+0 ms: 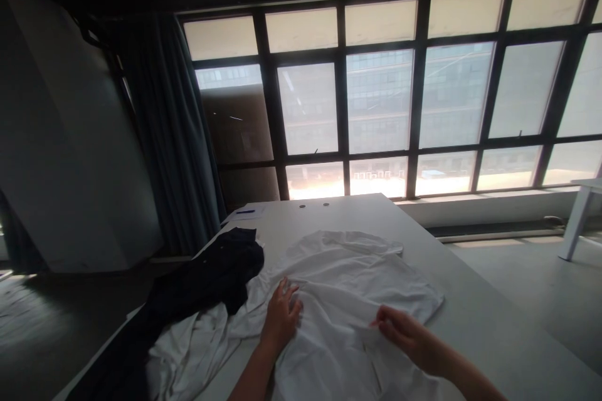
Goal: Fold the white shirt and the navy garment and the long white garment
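A white garment (348, 282) lies spread and creased on a white table (470, 319). My left hand (282, 313) rests flat on its left part with the fingers stretched out. My right hand (399, 329) is closed in a pinch on a fold of the white cloth near its right side. A dark garment (207, 282) lies crumpled at the table's left edge, partly over the white cloth and hanging off the side.
A sheet of paper with a blue pen (247, 212) lies at the table's far left corner, near two round holes (313, 205). Tall windows (380, 100) and a dark curtain (174, 138) stand behind. A white table leg (576, 219) shows at right.
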### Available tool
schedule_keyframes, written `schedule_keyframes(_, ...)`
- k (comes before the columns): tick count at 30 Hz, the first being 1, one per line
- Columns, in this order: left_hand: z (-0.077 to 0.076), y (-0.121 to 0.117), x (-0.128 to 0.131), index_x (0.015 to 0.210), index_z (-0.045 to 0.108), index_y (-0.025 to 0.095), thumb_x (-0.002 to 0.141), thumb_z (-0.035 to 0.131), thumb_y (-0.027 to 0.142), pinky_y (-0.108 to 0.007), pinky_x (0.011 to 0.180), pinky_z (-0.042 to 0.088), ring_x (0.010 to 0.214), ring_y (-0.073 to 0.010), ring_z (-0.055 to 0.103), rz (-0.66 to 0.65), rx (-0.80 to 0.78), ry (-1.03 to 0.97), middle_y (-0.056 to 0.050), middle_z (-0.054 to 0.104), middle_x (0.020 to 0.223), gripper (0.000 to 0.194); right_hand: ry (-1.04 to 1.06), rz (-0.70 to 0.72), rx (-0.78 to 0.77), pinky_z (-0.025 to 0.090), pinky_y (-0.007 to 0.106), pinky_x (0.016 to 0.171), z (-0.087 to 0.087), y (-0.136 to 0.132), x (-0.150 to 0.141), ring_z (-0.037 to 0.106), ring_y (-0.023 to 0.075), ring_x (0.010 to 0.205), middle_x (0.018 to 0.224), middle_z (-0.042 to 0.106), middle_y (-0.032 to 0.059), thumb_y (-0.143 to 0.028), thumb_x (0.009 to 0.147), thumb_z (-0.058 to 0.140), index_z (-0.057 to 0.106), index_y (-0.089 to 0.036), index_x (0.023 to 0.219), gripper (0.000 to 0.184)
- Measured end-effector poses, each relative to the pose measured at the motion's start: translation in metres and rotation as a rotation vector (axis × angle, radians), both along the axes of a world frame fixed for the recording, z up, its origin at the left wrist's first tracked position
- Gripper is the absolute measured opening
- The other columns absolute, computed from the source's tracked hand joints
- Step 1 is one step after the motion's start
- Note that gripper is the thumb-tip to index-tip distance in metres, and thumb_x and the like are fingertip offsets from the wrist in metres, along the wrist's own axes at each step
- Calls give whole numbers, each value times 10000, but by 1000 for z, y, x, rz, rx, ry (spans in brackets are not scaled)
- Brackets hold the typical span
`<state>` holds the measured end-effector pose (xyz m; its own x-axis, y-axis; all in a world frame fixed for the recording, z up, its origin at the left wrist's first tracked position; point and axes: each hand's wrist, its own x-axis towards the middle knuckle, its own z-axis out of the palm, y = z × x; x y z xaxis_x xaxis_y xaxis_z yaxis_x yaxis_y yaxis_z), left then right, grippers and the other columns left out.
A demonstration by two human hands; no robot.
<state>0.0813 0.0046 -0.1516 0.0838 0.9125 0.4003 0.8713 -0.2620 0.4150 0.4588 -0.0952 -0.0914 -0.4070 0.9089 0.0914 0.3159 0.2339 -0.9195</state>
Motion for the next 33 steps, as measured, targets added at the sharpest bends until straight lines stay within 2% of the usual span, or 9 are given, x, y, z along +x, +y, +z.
schedule_keyframes(2,1,0,1,1261,688,252,901,561,327,-540,1169,403,1434,-329,440,-8,10,20,-114,455,1571,390,202,342,-327,568,428,852,13,-14,-13,696,296,1043,1120,711,136,-679,925,529,568,-205,1048,492)
schedule_keyframes(4,5,-2,4,1244,698,247,889,584,291,-559,1167,399,1434,-340,438,-42,43,73,-126,472,1555,376,320,385,-419,585,451,773,15,-10,-14,729,313,934,1072,715,161,-723,901,515,538,-186,1060,560)
schedule_keyframes(7,17,-12,15,1214,709,265,876,566,170,-553,1179,393,1430,-316,448,-196,93,160,-97,519,1522,380,121,-128,-31,571,435,799,-6,17,9,712,279,895,1008,710,139,-671,917,473,580,-186,1009,505)
schedule_keyframes(10,31,-31,39,1218,697,311,882,554,121,-496,1156,440,1352,-260,534,-396,83,188,-45,583,1464,411,-414,-502,334,464,501,1038,-45,45,46,602,320,1198,1244,664,124,-521,852,565,663,-232,1141,421)
schedule_keyframes(14,33,-63,79,1339,609,338,908,652,283,-466,1164,437,1326,-258,557,-571,12,190,-47,565,1486,437,-857,-722,291,339,564,1134,-90,61,79,427,370,1399,1514,482,129,-549,854,558,593,-248,1364,593)
schedule_keyframes(19,25,-81,107,1475,452,385,993,566,313,-446,1238,325,1456,-228,420,-763,-32,201,-19,450,1589,500,-1036,-1015,196,365,534,1092,-106,72,94,427,397,1384,1524,430,212,-648,889,504,506,-153,1451,749)
schedule_keyframes(26,24,-71,100,1120,696,327,910,725,333,-366,1097,430,1224,-217,612,-749,-115,104,-6,689,1303,213,-733,-1034,271,439,563,952,-98,74,101,591,386,1164,1262,655,168,-452,863,511,594,-212,1300,506)
schedule_keyframes(29,21,-66,98,991,716,274,965,662,334,-332,979,471,1021,-186,670,-723,-69,147,-27,745,1056,85,-480,-1032,336,496,461,886,-91,76,100,666,308,1022,1093,716,137,-350,852,453,604,-209,1192,398)
schedule_keyframes(33,17,-62,99,926,697,248,997,610,331,-317,870,481,895,-183,660,-699,39,218,-39,727,921,139,-368,-1052,410,524,370,828,-77,74,99,686,259,952,1072,708,125,-394,916,397,549,-197,1200,377)
